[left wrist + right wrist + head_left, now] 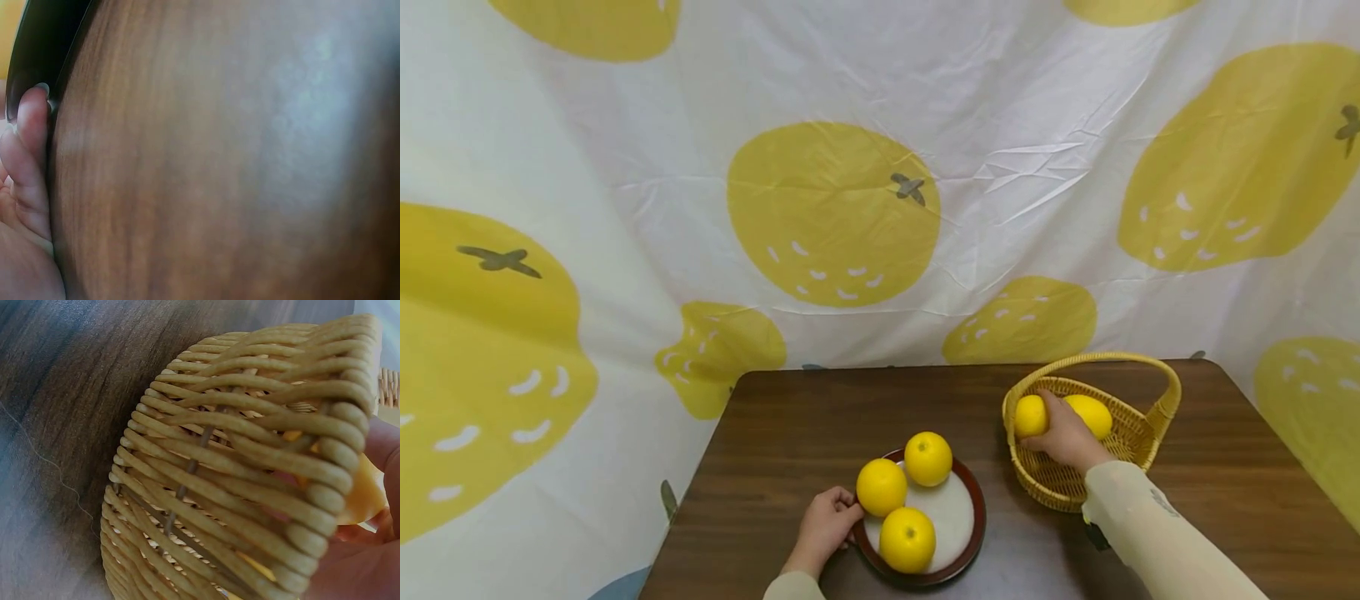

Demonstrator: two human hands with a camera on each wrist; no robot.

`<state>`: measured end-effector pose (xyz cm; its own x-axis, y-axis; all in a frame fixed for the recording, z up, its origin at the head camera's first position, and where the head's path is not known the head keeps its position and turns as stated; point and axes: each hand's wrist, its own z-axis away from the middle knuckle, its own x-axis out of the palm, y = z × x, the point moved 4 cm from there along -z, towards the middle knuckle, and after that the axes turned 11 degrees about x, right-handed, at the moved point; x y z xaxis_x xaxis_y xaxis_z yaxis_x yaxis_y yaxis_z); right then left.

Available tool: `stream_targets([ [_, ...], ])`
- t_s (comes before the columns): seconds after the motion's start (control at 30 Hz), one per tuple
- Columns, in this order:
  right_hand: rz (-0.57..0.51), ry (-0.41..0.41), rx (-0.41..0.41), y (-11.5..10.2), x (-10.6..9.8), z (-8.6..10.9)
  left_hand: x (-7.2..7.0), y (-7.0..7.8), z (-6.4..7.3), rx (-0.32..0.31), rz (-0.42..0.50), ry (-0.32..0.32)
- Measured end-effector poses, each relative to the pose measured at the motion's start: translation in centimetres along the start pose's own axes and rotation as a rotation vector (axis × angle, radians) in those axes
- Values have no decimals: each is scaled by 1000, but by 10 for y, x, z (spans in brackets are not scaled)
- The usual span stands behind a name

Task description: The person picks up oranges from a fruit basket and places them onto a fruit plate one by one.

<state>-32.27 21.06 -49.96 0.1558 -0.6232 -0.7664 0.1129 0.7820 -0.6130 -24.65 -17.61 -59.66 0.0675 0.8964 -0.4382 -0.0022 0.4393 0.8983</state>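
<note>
Inside the wicker basket [1056, 492], my right hand [1070, 437] grips a round yellow orange [1031, 416], fingers over its far side. Beside that hand in the basket lies an oval yellow fruit, like a lemon [1088, 415]. The basket's woven wall [244, 437] hides part of the gripped fruit in the right wrist view. At the left edge of a brown-rimmed plate [973, 533], my left hand [827, 527] holds the rim between thumb and fingers. Three yellow oranges [907, 540] sit on the plate, mostly on its left and far side.
Both plate and basket stand on a dark wooden table [790, 425], the basket to the right with its handle [1097, 357] arching over the top. A white cloth [1000, 100] with a lemon print hangs behind and around the table.
</note>
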Motion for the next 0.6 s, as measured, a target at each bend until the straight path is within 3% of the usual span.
stream_targets([
  [0.6, -75, 35, -55, 6, 6, -3, -1, -2, -2, -22, -5, -8],
])
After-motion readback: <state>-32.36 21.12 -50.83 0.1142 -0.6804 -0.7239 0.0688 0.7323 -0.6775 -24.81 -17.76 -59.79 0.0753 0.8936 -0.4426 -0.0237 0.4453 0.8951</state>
